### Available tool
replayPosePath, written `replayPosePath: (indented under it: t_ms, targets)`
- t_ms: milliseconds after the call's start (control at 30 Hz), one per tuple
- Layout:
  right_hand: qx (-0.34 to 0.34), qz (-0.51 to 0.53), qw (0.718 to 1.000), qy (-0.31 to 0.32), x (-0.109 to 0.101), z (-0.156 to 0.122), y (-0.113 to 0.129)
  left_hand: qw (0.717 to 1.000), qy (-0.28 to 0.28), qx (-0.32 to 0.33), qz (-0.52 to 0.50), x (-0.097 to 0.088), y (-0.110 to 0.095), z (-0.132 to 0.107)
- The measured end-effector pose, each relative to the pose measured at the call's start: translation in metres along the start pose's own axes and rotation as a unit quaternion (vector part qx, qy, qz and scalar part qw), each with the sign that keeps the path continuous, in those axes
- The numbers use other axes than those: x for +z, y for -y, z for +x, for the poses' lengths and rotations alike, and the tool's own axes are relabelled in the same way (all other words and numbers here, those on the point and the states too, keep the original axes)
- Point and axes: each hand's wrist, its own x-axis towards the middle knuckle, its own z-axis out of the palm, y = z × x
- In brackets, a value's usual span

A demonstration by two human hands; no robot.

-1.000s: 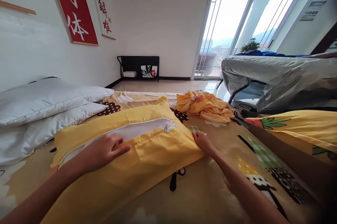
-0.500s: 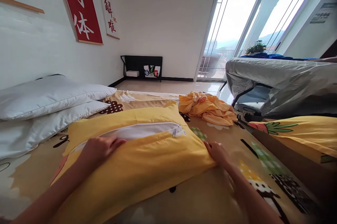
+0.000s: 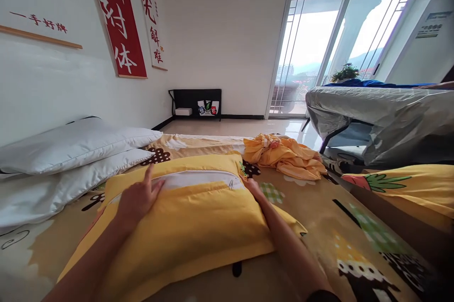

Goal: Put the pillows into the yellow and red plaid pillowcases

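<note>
A yellow pillowcase (image 3: 213, 217) lies in front of me, filled by a white pillow (image 3: 191, 179) that shows through the long slit across its upper side. My left hand (image 3: 138, 198) rests at the left part of that slit, index finger raised and thumb spread apart from it; its other fingers are partly hidden. At the right end of the slit, my right hand (image 3: 252, 188) has its fingers closed on the pillowcase's edge near the far right corner. The near right corner of the pillowcase sticks out under my right forearm.
Two white pillows (image 3: 78, 146) are stacked at the left by the wall. Crumpled orange-yellow fabric (image 3: 287, 158) lies beyond, on the patterned bed sheet (image 3: 312, 217). More yellow printed fabric (image 3: 422, 184) is at the right, below a plastic-covered table (image 3: 383, 103). A black low shelf (image 3: 198, 103) stands by the far wall.
My right hand has moved from the pillowcase's right side up to the end of the slit. My left hand has raised its index finger. The view has tilted up slightly.
</note>
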Motion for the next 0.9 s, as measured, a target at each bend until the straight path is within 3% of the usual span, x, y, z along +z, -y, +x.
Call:
replayPosePath:
  t_ms: [100, 200, 267, 433, 533, 633, 700, 833, 900]
  targets:
    - [0.044, 0.036, 0.998, -0.004, 0.004, -0.007, -0.010, 0.996, 0.056, 0.042, -0.048, 0.023, 0.002, 0.006]
    - [0.052, 0.068, 0.996, -0.033, -0.004, -0.012, -0.018, 0.998, 0.040, 0.021, -0.046, 0.034, 0.004, 0.013]
    - [0.040, 0.088, 0.993, -0.066, -0.012, -0.013, -0.016, 1.000, 0.016, -0.001, -0.024, 0.027, 0.007, 0.021]
    - [-0.028, 0.149, 0.976, -0.159, -0.028, -0.042, 0.001, 0.994, -0.101, -0.015, 0.026, -0.030, 0.025, 0.045]
    - [-0.098, 0.185, 0.966, -0.149, -0.031, -0.082, 0.002, 0.977, -0.203, 0.035, 0.048, -0.069, 0.034, 0.057]
    - [-0.175, 0.206, 0.960, -0.067, -0.038, -0.118, -0.009, 0.935, -0.336, 0.106, 0.045, -0.102, 0.034, 0.074]
    - [-0.200, 0.219, 0.954, -0.034, -0.050, -0.127, -0.017, 0.903, -0.401, 0.150, 0.031, -0.121, 0.027, 0.087]
    - [-0.227, 0.278, 0.931, -0.070, -0.068, -0.118, -0.017, 0.833, -0.478, 0.279, 0.022, -0.159, 0.004, 0.105]
    - [-0.257, 0.312, 0.914, -0.029, -0.060, -0.112, -0.004, 0.795, -0.513, 0.320, 0.041, -0.177, -0.009, 0.105]
